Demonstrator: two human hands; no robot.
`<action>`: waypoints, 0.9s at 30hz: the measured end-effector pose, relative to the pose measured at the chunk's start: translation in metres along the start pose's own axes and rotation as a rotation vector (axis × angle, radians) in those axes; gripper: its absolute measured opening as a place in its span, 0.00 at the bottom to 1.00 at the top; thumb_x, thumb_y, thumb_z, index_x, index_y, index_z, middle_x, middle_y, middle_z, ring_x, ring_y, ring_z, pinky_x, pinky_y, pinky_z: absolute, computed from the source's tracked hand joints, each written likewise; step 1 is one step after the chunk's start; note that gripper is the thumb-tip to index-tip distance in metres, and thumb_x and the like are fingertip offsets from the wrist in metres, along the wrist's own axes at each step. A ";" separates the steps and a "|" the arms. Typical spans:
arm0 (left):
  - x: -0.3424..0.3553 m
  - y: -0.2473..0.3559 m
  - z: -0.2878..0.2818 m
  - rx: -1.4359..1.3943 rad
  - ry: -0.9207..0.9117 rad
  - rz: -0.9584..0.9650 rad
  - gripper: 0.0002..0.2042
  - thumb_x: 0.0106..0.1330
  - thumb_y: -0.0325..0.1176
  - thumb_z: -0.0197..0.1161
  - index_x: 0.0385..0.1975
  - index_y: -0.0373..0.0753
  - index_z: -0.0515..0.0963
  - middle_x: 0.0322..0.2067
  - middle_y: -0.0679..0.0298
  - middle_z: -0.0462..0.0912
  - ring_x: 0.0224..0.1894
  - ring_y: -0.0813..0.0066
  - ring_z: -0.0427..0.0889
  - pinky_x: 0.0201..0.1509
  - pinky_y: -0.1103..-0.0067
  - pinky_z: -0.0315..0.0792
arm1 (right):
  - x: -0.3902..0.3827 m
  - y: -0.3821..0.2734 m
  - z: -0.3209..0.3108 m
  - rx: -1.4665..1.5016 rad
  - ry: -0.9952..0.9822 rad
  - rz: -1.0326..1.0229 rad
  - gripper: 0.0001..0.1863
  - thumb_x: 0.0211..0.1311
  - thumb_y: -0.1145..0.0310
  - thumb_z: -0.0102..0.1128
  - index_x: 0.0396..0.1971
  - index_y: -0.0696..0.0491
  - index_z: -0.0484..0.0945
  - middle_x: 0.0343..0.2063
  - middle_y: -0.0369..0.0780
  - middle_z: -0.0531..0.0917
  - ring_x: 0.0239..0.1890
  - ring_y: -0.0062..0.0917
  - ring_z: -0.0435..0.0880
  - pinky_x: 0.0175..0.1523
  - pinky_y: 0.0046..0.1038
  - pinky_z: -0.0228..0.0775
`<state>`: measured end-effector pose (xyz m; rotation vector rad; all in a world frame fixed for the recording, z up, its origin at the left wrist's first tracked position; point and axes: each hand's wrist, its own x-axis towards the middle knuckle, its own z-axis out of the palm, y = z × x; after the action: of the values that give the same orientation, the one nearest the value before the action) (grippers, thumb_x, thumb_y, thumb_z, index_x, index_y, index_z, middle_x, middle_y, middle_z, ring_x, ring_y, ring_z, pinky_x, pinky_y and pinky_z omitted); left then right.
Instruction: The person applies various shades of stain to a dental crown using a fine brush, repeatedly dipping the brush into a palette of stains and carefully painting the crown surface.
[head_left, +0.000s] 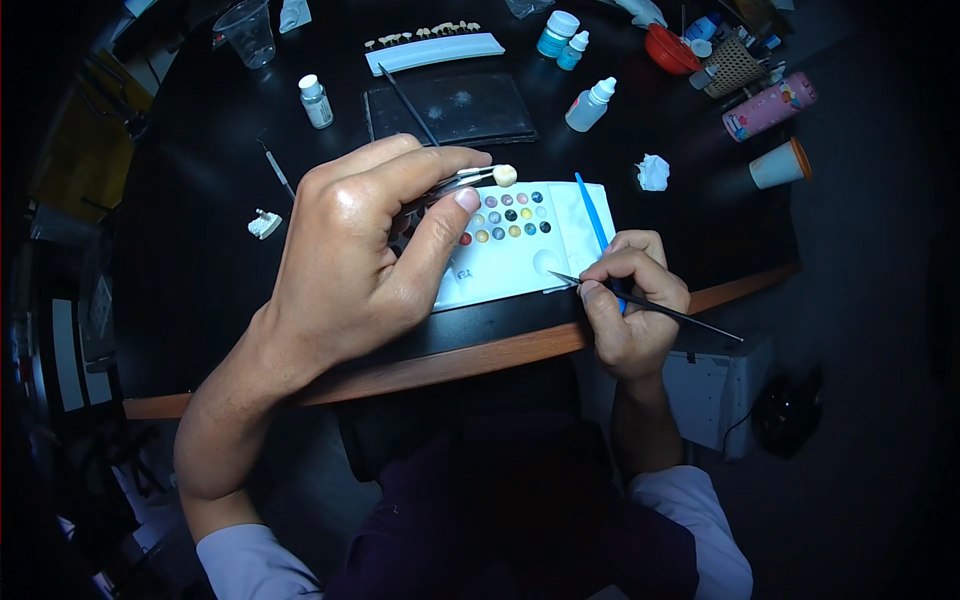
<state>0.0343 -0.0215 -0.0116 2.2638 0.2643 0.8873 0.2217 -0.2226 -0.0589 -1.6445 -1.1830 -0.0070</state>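
Note:
My left hand pinches a metal holder that carries a small cream tooth crown, raised near the palette's upper left. My right hand grips a thin black brush, its tip on or just over a shallow well at the palette's lower right. A blue stick runs under my right fingers; whether they hold it is unclear. The white palette has rows of coloured paints, partly hidden by my left hand, and a plain white section on its right.
Behind are a dark slab with a brush, a white strip bearing several crowns, dropper bottles, and a vial. A crumpled tissue, paper cup and pink bottle stand right; a dental model lies left.

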 end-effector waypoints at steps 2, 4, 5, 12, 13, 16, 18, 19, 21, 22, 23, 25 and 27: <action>0.000 0.000 0.001 0.002 -0.006 0.004 0.13 0.73 0.26 0.64 0.52 0.29 0.87 0.27 0.60 0.83 0.28 0.80 0.79 0.31 0.80 0.69 | 0.001 0.000 0.001 -0.006 -0.011 0.008 0.04 0.42 0.76 0.66 0.21 0.58 0.86 0.21 0.41 0.81 0.37 0.29 0.80 0.46 0.33 0.66; 0.001 -0.001 0.002 -0.013 0.008 0.008 0.13 0.73 0.25 0.63 0.52 0.29 0.88 0.26 0.61 0.82 0.27 0.80 0.78 0.28 0.80 0.67 | 0.001 0.002 0.000 -0.012 -0.017 -0.006 0.04 0.42 0.76 0.65 0.21 0.58 0.85 0.21 0.41 0.82 0.36 0.29 0.80 0.45 0.32 0.66; 0.001 -0.001 0.001 -0.013 0.009 0.009 0.13 0.73 0.25 0.63 0.52 0.29 0.88 0.26 0.61 0.82 0.27 0.80 0.78 0.28 0.80 0.67 | 0.001 0.003 0.000 -0.020 -0.020 -0.020 0.04 0.42 0.76 0.65 0.21 0.58 0.85 0.22 0.41 0.82 0.36 0.29 0.80 0.44 0.32 0.66; 0.001 0.000 0.000 -0.046 -0.004 -0.002 0.13 0.73 0.25 0.63 0.52 0.27 0.87 0.25 0.59 0.82 0.26 0.78 0.79 0.28 0.77 0.67 | 0.003 0.002 -0.001 0.002 0.018 -0.103 0.03 0.44 0.76 0.64 0.22 0.58 0.83 0.22 0.40 0.82 0.37 0.29 0.79 0.40 0.29 0.66; 0.001 0.001 -0.001 -0.045 -0.008 -0.004 0.13 0.73 0.25 0.63 0.53 0.26 0.87 0.25 0.59 0.82 0.26 0.77 0.80 0.29 0.77 0.68 | 0.003 0.001 -0.001 0.033 0.029 -0.100 0.03 0.45 0.76 0.64 0.22 0.58 0.83 0.22 0.40 0.82 0.38 0.29 0.78 0.41 0.30 0.66; 0.002 0.001 -0.001 -0.072 -0.007 -0.004 0.14 0.74 0.24 0.63 0.54 0.26 0.86 0.26 0.57 0.83 0.27 0.76 0.82 0.29 0.76 0.70 | 0.008 0.001 -0.006 0.090 0.021 -0.141 0.05 0.50 0.75 0.63 0.27 0.59 0.83 0.24 0.40 0.83 0.42 0.29 0.78 0.45 0.31 0.68; 0.002 -0.003 0.001 -0.043 -0.028 0.016 0.14 0.74 0.24 0.62 0.55 0.26 0.86 0.25 0.57 0.83 0.26 0.76 0.81 0.30 0.76 0.72 | 0.014 -0.007 -0.007 0.314 0.012 -0.062 0.06 0.55 0.74 0.63 0.30 0.60 0.84 0.25 0.41 0.85 0.43 0.29 0.78 0.48 0.31 0.69; 0.003 -0.004 0.001 -0.040 -0.025 0.022 0.14 0.74 0.24 0.62 0.55 0.26 0.86 0.25 0.57 0.83 0.26 0.76 0.81 0.30 0.76 0.72 | 0.021 -0.008 -0.010 0.371 -0.044 -0.107 0.08 0.59 0.73 0.63 0.34 0.61 0.84 0.26 0.42 0.86 0.46 0.29 0.78 0.51 0.33 0.71; 0.003 -0.003 -0.003 0.024 -0.038 0.061 0.14 0.74 0.24 0.61 0.55 0.28 0.86 0.28 0.58 0.83 0.27 0.75 0.80 0.30 0.76 0.71 | 0.040 -0.013 -0.009 0.445 -0.098 -0.152 0.08 0.60 0.73 0.63 0.35 0.62 0.84 0.27 0.43 0.86 0.46 0.29 0.79 0.52 0.33 0.72; 0.002 -0.004 -0.004 0.036 -0.034 0.057 0.14 0.74 0.24 0.61 0.55 0.28 0.86 0.28 0.58 0.83 0.27 0.75 0.80 0.30 0.76 0.71 | 0.049 -0.017 -0.007 0.512 -0.153 -0.193 0.09 0.61 0.73 0.63 0.37 0.62 0.84 0.28 0.44 0.86 0.47 0.30 0.80 0.54 0.34 0.73; 0.003 -0.007 -0.003 0.017 -0.039 0.062 0.14 0.74 0.25 0.62 0.54 0.30 0.87 0.28 0.59 0.81 0.28 0.74 0.79 0.31 0.75 0.70 | 0.057 -0.019 -0.008 0.567 -0.208 -0.176 0.09 0.61 0.74 0.63 0.38 0.63 0.84 0.29 0.45 0.87 0.48 0.31 0.82 0.57 0.35 0.74; 0.005 -0.011 -0.004 0.004 -0.038 0.067 0.13 0.74 0.25 0.62 0.54 0.32 0.87 0.28 0.60 0.80 0.29 0.73 0.78 0.33 0.73 0.69 | 0.075 -0.030 -0.008 0.613 -0.279 -0.191 0.08 0.60 0.76 0.64 0.38 0.63 0.84 0.29 0.45 0.87 0.48 0.31 0.82 0.58 0.36 0.73; 0.007 -0.013 -0.008 0.040 -0.146 0.123 0.12 0.74 0.28 0.62 0.52 0.36 0.88 0.29 0.63 0.76 0.32 0.71 0.75 0.41 0.70 0.66 | 0.097 -0.034 -0.002 0.674 -0.405 -0.299 0.07 0.59 0.79 0.65 0.37 0.62 0.84 0.29 0.44 0.87 0.48 0.33 0.84 0.60 0.38 0.74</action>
<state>0.0347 -0.0048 -0.0126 2.3894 0.0783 0.7798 0.2490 -0.1604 0.0179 -0.8865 -1.5167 0.5031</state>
